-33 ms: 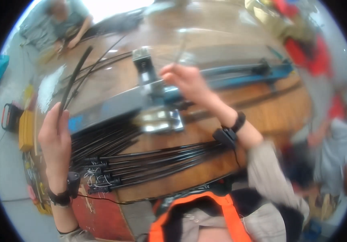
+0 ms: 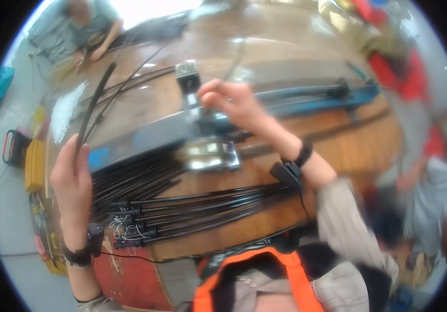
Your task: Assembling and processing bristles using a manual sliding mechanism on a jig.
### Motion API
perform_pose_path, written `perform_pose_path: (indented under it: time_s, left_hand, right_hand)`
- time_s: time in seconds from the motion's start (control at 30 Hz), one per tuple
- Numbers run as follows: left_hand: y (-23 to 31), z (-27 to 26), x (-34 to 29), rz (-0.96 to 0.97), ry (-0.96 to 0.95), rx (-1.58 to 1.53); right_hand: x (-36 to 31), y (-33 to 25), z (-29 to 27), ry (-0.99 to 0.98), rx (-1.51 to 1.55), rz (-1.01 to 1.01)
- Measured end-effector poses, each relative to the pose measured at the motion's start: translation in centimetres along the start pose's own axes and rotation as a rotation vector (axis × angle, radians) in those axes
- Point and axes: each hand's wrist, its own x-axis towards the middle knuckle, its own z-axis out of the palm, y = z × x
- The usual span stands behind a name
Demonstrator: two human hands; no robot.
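Note:
My left hand [image 2: 71,179] is closed round the lower end of a black rod [image 2: 96,101], which slants up and to the right above the table. Over the middle of the bench, my right hand [image 2: 234,104] has its fingers curled together; it is blurred, and what they pinch, if anything, cannot be made out. Below and left of that hand is a metal clamp-like fixture [image 2: 187,78] on a long grey and blue rail [image 2: 156,132]. A shiny metal block [image 2: 208,156] sits at the fixture's near side.
Several black rods with thick ends [image 2: 202,208] lie along the near edge of the wooden table [image 2: 265,210]. A bundle of thin black rods [image 2: 135,179] lies beside them. One person [image 2: 78,31] works at the far left; others [image 2: 426,187] are on the right. A yellow box [image 2: 34,165] stands at left.
My right hand has shifted slightly left, toward the fixture. My left hand keeps its hold on the black rod, nearly unmoved. The whole view has shifted a little.

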Motion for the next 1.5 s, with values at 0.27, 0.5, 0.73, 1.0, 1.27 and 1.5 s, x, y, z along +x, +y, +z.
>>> perform_pose_path:
  time_s: [0.27,0.5,0.73,1.0,1.27,1.5]
  left_hand:
    - [-3.7,-2.2,-5.4,-0.109,-0.039,0.048]
    - [-3.9,0.0,-4.9,-0.120,0.017,-0.086]
    - [-6.1,0.9,-4.5,-0.027,-0.046,0.040]
    - [-1.6,11.6,1.8,0.381,-0.142,-0.044]
    - [-0.5,15.8,3.8,0.373,-0.180,-0.080]
    - [-0.4,16.8,3.1,0.278,-0.162,-0.199]
  right_hand:
    - [3.8,1.1,3.4,-0.157,-0.261,-0.153]
    - [4.9,0.8,7.0,-0.350,-0.462,-0.122]
    - [0.0,3.5,-1.8,-0.075,-0.918,-0.342]
    - [-8.6,3.6,-19.9,0.055,-1.275,-0.176]
    - [-9.2,4.1,-18.3,0.201,-1.124,-0.002]
    - [-9.5,4.6,-18.1,0.210,-1.130,0.016]
